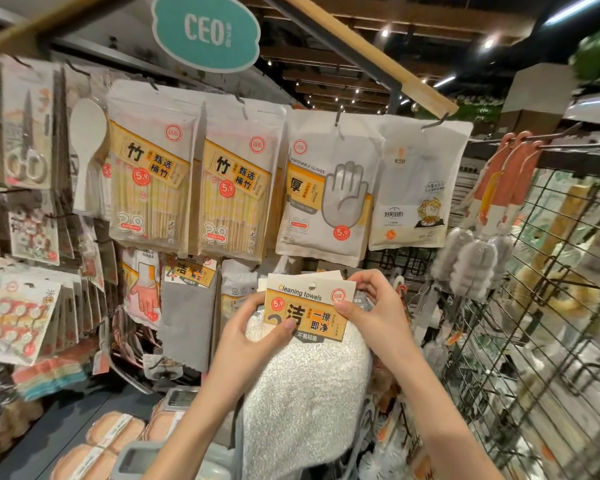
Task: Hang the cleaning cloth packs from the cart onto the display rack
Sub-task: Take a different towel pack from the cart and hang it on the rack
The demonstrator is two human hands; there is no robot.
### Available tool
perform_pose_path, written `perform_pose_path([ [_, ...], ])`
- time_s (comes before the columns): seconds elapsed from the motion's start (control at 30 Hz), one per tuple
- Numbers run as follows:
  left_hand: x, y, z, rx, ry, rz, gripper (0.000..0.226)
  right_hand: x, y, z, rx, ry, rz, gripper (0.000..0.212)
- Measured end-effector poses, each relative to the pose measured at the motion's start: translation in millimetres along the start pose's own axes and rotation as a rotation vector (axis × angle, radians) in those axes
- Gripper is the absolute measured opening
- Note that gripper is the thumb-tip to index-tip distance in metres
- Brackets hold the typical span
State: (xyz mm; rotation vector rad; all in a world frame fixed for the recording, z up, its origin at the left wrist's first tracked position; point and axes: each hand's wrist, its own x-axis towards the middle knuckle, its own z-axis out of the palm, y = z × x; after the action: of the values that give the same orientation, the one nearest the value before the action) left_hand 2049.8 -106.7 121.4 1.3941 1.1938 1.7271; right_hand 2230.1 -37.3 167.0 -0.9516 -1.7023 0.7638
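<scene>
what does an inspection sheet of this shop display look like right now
surface: wire display rack, packed with hanging goods
job's things: cleaning towel pack, white cloth hanging below its card, held up at the rack
clutter: bamboo chopstick packs, disposable gloves pack, bottle brushes
grippers: left hand and right hand both pinch the pack's card
cables: nothing seen
surroundings: teal CEO sign, ceiling lights

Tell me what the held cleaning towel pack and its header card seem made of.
Cleaning towel pack: white, nubby looped cloth, probably microfibre or terry, matte. Header card: printed paperboard, apparently, flat with a punched hang hole. Both hands, left hand and right hand, pinch it.
</scene>
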Motion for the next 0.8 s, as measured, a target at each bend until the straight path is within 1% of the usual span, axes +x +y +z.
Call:
perform_pose_path([
  [0.1, 4.6, -0.1, 2.0, -0.04, 0.023, -0.011, 0.027, 3.1, -2.5, -3.9, 0.034, -0.032, 0.022, 0.03],
  [0.23, 8.7, 2.1, 2.4, -0.149, 0.047, -0.049, 0.022, 6.4, -7.4, -10.1, 0.056, -0.106, 0.043, 0.028],
  [0.4, 15.0, 2.2, 0.5, -0.225, 0.036, -0.053, 0.017, 11.9, -12.0, -13.7, 0.106, -0.12, 0.021, 0.027],
  [0.5, 17.8, 2.7, 1.8, -0.241, 0.034, -0.046, 0.021, 14.2, -11.5, -11.3, 0.129, -0.091, 0.015, 0.028],
  [0.6, 18.5, 2.5, 3.0, -0.228, 0.033, -0.034, 0.022, 15.2, -10.2, -7.9, 0.095, -0.031, -0.009, 0.028],
  [0.73, 17.7, 2.3, 0.5, -0.215, 0.083, -0.038, 0.023, 15.2, -10.7, -7.2, 0.101, 0.024, -0.068, 0.028],
  [0.8, 18.5, 1.6, -4.1, -0.13, 0.135, -0.046, 0.019, 15.8, -9.7, -11.4, 0.142, 0.063, -0.067, 0.028],
])
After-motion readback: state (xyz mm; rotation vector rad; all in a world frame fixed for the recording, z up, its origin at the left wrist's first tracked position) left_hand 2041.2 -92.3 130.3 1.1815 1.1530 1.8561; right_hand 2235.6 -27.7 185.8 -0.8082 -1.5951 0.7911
